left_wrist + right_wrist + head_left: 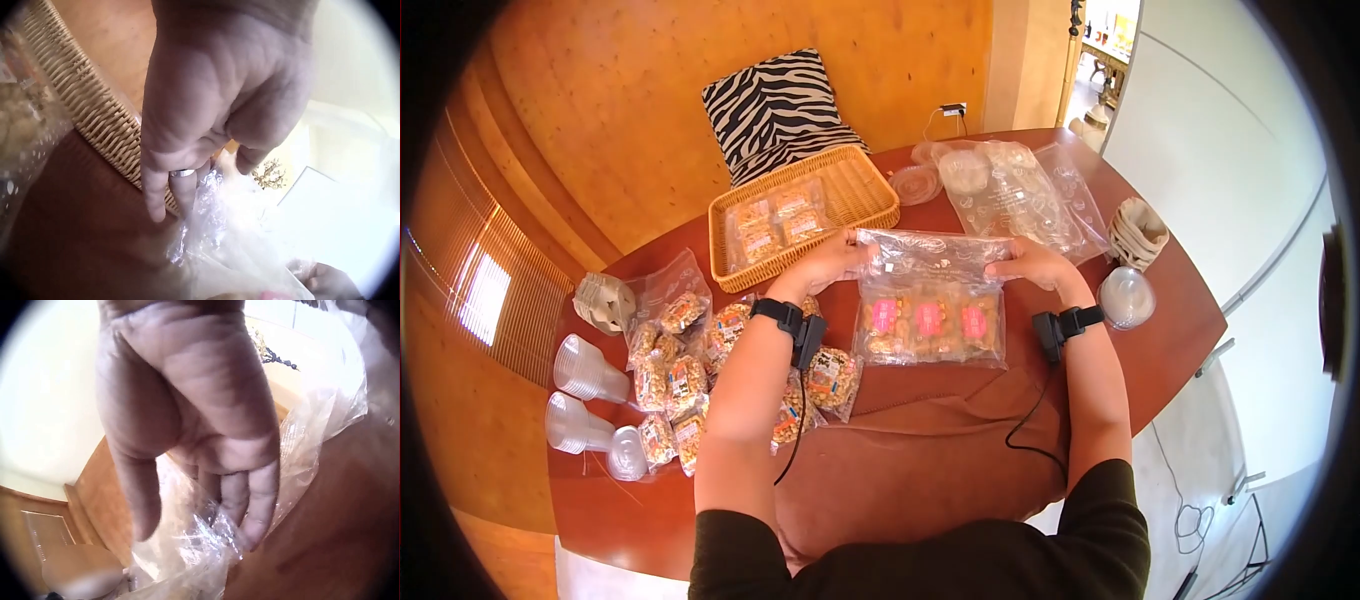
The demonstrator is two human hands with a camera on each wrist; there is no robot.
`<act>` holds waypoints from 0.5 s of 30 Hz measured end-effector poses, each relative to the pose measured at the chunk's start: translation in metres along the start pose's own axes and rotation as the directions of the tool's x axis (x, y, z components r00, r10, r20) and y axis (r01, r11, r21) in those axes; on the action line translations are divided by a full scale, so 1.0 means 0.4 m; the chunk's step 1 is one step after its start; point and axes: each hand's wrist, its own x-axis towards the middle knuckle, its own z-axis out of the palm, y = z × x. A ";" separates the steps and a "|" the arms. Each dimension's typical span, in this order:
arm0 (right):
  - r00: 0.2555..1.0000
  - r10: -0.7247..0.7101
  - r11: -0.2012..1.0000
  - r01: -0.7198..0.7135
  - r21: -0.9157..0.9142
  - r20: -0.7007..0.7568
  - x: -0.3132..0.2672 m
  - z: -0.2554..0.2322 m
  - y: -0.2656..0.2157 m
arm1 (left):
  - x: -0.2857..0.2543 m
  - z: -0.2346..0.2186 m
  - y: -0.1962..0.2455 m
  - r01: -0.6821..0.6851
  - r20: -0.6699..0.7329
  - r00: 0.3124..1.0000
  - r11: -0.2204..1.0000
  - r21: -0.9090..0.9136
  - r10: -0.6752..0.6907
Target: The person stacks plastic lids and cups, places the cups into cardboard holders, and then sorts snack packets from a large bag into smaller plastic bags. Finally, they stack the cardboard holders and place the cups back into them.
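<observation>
Evidently, the fingers of your left hand [828, 264] and right hand [1040, 268] pinch the top corners of the clear bag [932, 282], over the table [1170, 305]. It should feel limp and slippery; hold those corners, sparing the likely fragile snack packs [929, 320].

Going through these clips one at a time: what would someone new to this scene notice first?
Probably the zebra-striped upholstery, bold behind the wicker basket. Next, three pink labels near the center, in the clear bag whose far end the left hand and right hand hold. Then the heap of snack packs to the left on the table.
</observation>
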 end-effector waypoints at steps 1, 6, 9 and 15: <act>0.998 0.067 0.998 -0.067 0.022 -0.022 0.004 -0.006 0.000 | 0.007 -0.007 -0.005 0.004 0.040 0.999 1.000 0.030 -0.005; 0.950 0.159 0.958 -0.083 0.273 -0.270 -0.008 0.025 -0.046 | -0.031 0.028 0.068 0.016 -0.094 0.995 0.999 -0.049 -0.020; 0.935 0.108 0.931 0.024 0.364 -0.339 0.033 -0.021 -0.024 | -0.007 0.018 0.099 -0.049 -0.215 0.976 0.990 -0.129 0.020; 0.920 0.045 0.921 0.113 0.373 -0.390 0.022 -0.010 -0.077 | 0.011 0.005 0.094 -0.056 -0.282 0.958 0.998 -0.022 0.048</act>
